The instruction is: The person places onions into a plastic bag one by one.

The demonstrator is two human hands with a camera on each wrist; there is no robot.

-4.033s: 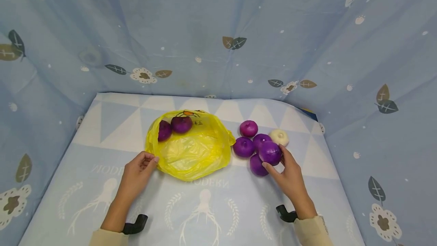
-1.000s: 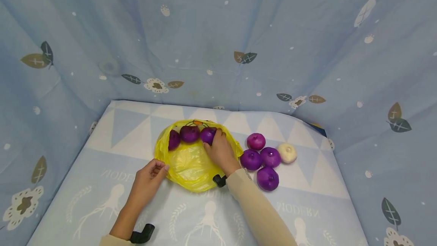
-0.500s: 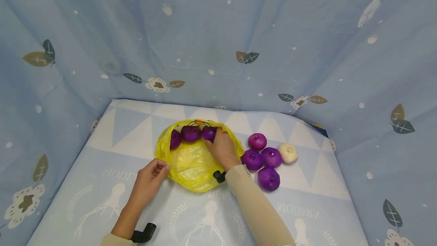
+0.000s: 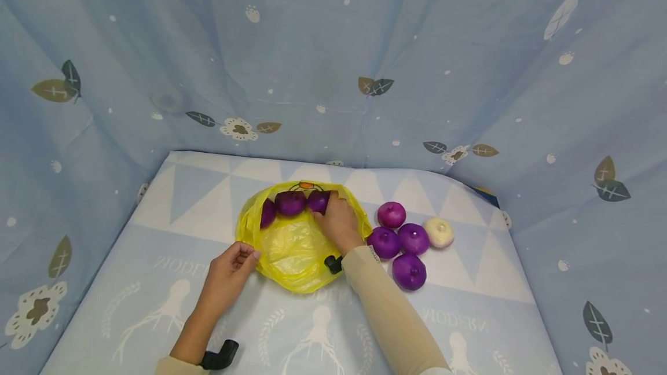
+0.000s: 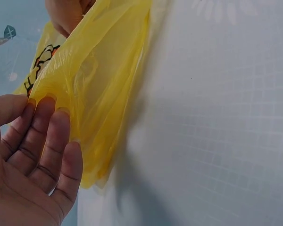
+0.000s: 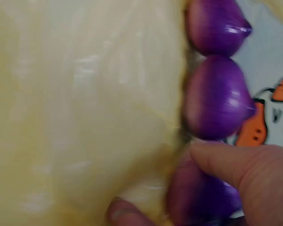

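Observation:
A yellow plastic bag [image 4: 292, 253] lies on the table with its mouth spread toward me. My left hand [image 4: 229, 276] pinches the left edge of that mouth; in the left wrist view thumb and fingertips meet on the thin plastic. Inside the bag my right hand [image 4: 340, 225] holds a red onion [image 4: 318, 201], placed at the right end of a row. Beside it sit a second red onion [image 4: 290, 203] and a third one [image 4: 268, 213], partly covered by the bag's side. In the right wrist view, fingers lie over the held onion [image 6: 188, 193], which is blurred.
Right of the bag several red onions [image 4: 409, 272] cluster on the table, one smaller and pinker [image 4: 391, 214]. A pale whitish bulb [image 4: 439, 232] touches the group's right side. Patterned blue curtains [image 4: 323, 62] stand around the tabletop [image 4: 198, 207].
My right hand has carried a red onion from the cluster leftward into the bag, beside the two there. Over the last second it has barely moved. The left hand keeps its grip.

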